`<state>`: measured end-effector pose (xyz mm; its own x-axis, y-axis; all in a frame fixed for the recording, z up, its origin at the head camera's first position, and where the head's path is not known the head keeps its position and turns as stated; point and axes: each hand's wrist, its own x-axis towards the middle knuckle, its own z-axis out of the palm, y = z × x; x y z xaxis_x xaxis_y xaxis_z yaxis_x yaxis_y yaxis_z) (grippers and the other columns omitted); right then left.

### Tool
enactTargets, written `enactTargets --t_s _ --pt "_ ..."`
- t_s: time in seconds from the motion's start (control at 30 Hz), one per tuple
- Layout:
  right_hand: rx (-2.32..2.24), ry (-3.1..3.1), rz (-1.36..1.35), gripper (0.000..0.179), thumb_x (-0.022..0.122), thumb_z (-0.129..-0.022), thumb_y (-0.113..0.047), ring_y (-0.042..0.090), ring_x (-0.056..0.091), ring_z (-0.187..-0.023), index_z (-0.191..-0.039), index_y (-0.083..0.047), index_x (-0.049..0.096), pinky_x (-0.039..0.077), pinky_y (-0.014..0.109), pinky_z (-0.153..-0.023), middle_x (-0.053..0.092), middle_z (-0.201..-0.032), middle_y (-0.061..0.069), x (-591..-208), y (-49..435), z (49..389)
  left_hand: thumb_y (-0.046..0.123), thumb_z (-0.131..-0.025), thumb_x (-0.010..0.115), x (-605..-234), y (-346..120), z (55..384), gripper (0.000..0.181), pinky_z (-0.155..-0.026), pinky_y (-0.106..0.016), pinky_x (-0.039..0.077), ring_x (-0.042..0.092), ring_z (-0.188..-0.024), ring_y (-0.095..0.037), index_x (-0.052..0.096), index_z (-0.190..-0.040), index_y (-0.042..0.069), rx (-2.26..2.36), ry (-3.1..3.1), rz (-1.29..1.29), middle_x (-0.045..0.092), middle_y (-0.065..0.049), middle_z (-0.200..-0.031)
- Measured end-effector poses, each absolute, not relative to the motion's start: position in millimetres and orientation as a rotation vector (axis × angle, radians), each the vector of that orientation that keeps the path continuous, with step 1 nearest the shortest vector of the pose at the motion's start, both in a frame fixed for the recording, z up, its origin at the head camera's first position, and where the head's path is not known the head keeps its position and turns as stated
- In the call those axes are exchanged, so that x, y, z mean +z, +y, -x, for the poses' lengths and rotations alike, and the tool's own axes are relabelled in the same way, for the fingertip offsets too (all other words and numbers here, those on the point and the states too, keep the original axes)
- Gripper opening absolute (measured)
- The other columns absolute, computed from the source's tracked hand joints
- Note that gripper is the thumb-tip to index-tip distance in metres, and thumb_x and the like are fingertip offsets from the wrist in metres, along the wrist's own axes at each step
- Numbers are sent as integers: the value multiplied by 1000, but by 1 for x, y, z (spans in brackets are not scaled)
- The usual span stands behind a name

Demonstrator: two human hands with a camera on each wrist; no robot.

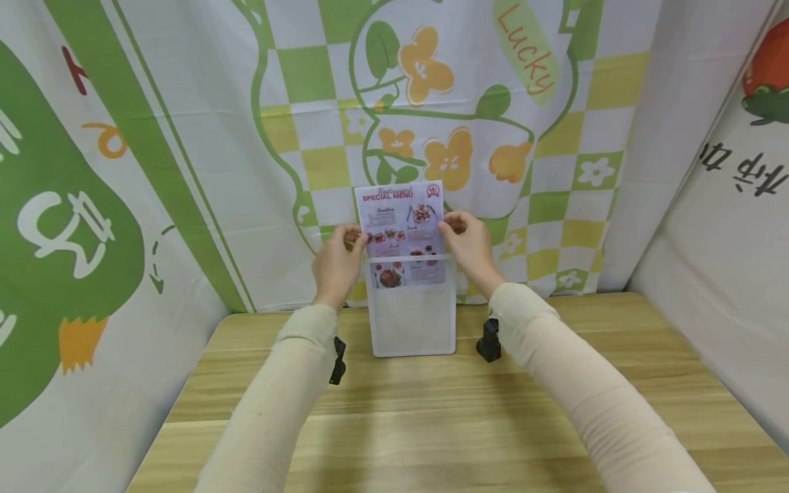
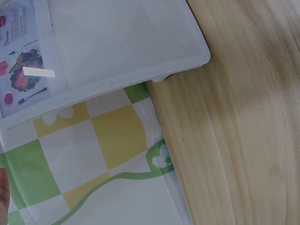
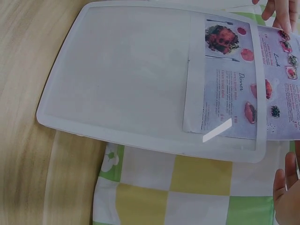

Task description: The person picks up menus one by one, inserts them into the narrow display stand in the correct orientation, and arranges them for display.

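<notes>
A printed restaurant menu sheet (image 1: 401, 212) is partly inside a white-framed clear sign holder (image 1: 413, 322) that stands on the table. Its lower part shows through the holder's front, while the upper part sticks out above the top edge. My left hand (image 1: 339, 263) pinches the sheet's left edge, and my right hand (image 1: 470, 248) pinches the right edge, both just above the holder. In the right wrist view, the menu's lower end (image 3: 225, 79) lies behind the clear panel, covering only the part near the opening. Fingers of the left hand (image 3: 280, 14) appear at the far corner there.
The wooden table (image 1: 419, 424) ends at a wall hung with a printed cloth (image 1: 308, 75) of green and yellow checks. Black wrist devices (image 1: 489, 340) sit beneath both sleeves. More printed cloth (image 1: 727, 226) hangs along the right side.
</notes>
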<state>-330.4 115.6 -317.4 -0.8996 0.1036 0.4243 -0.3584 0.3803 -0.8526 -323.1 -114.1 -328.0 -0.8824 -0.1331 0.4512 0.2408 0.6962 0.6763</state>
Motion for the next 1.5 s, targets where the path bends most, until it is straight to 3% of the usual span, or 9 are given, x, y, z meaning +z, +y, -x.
enactTargets --t_s 0.63,0.97,1.5 --pt "1521 -2292 -199 19 67 -95 -9 27 59 -93 -108 5 66 48 33 -84 67 -103 19 -343 119 325 34 -101 59 -330 -115 323 34 -81 -41 47 64 -97 -21 60 -128 14 -1099 -2467 102 70 -2 -114" --pt "1555 -2282 -223 26 65 -97 -17 26 58 -100 -117 0 64 48 38 -88 64 -109 15 -328 119 325 30 -100 61 -335 -113 321 29 -80 -40 47 65 -93 -21 62 -122 12 -1110 -2467 140 71 -2 -107" --pt "1517 -2298 -234 23 66 -97 -16 25 59 -94 -112 2 66 48 34 -83 65 -104 16 -326 121 326 32 -101 59 -326 -116 324 32 -81 -41 47 64 -101 -19 59 -128 17 -1103 -2463 181 69 0 -117"
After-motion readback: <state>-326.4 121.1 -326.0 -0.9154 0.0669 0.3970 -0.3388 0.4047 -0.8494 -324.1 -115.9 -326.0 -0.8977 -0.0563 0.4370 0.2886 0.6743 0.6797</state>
